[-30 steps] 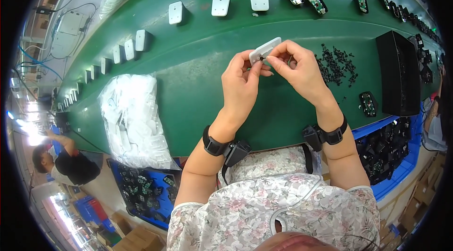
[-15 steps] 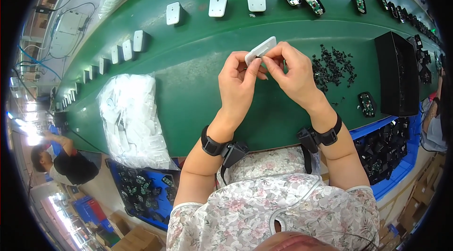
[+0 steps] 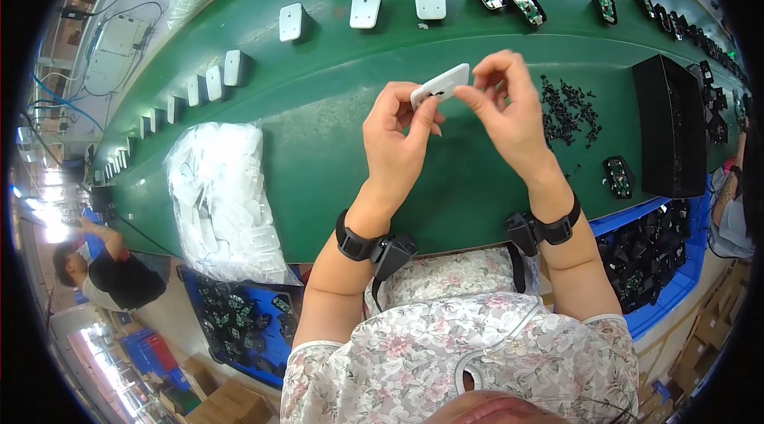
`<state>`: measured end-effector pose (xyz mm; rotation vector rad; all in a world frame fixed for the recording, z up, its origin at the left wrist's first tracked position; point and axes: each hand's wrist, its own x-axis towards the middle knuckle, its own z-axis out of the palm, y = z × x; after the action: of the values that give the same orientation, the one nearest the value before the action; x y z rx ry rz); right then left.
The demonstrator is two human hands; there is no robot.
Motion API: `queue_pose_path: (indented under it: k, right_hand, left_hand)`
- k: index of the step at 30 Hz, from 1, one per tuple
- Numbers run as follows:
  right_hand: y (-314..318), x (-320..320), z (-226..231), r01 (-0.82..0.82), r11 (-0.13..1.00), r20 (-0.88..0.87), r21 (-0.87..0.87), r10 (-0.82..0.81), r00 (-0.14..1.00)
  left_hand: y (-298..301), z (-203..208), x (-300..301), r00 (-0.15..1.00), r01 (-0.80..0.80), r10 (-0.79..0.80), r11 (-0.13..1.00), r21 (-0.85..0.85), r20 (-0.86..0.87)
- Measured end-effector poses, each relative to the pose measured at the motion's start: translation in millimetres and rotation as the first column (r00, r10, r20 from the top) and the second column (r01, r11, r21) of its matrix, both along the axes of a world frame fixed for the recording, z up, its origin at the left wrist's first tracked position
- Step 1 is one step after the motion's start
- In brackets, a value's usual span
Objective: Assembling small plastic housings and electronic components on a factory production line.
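Pinched in the fingers of my left hand (image 3: 395, 136) is a white plastic cover (image 3: 447, 82), held tilted above the green table. A small black piece (image 3: 434, 95) sits on the cover, close to my left thumb. Just right of the cover, my right hand (image 3: 509, 117) is lifted away from it, thumb and forefinger apart with nothing visible between them. Beyond that hand lies a loose pile of small black pieces (image 3: 571, 113). A black housing with a green circuit board (image 3: 617, 177) rests nearer the table's front edge.
White-covered units (image 3: 365, 8) line the far belt, with open black housings (image 3: 528, 6) further right. A bag of white covers (image 3: 223, 201) lies at left. A black box (image 3: 668, 125) stands at right. Blue bins (image 3: 699, 265) hold black parts below the table. Another person (image 3: 119, 269) is at far left.
My right hand has let go at the cover and moved up and right, uncovering the small black piece. The left hand keeps its hold. The far units have shifted slightly left.
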<state>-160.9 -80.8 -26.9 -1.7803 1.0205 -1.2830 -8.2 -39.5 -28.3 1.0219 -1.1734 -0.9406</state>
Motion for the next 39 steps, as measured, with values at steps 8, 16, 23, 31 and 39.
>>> queue_pose_path:
  k: [8, 16, 23, 31, 39]
  right_hand:
    - [-4.7, -11.0, 12.2, -0.156, 0.971, -0.076, 0.179, 0.172, 0.982]
    - [-11.6, -9.0, 8.2, -0.126, 0.943, -0.067, 0.308, 0.154, 0.986]
    - [-111.3, -8.3, 2.5, 0.223, 0.894, -0.56, -0.388, -0.421, 0.713]
    - [-186.1, 1.8, 11.9, 0.171, 0.954, -0.958, -0.247, -0.267, 0.102]
    - [-99.5, -15.6, 0.5, 0.128, 0.991, -0.297, 0.026, -0.114, 0.948]
  left_hand:
    - [2.0, 2.6, 1.6, 0.991, 0.12, -0.113, 0.988, 0.093, -0.077]
    - [-10.0, 6.5, 11.1, 0.959, 0.203, -0.141, 0.946, 0.252, -0.245]
    - [-26.8, -22.2, 43.9, 0.966, -0.182, 0.123, 0.948, 0.262, 0.227]
    - [-22.0, -22.3, 35.7, 0.614, -0.31, 0.232, 0.95, -0.04, 0.755]
    - [-2.1, -18.5, 12.7, 0.319, -0.239, 0.103, 0.971, -0.025, 0.942]
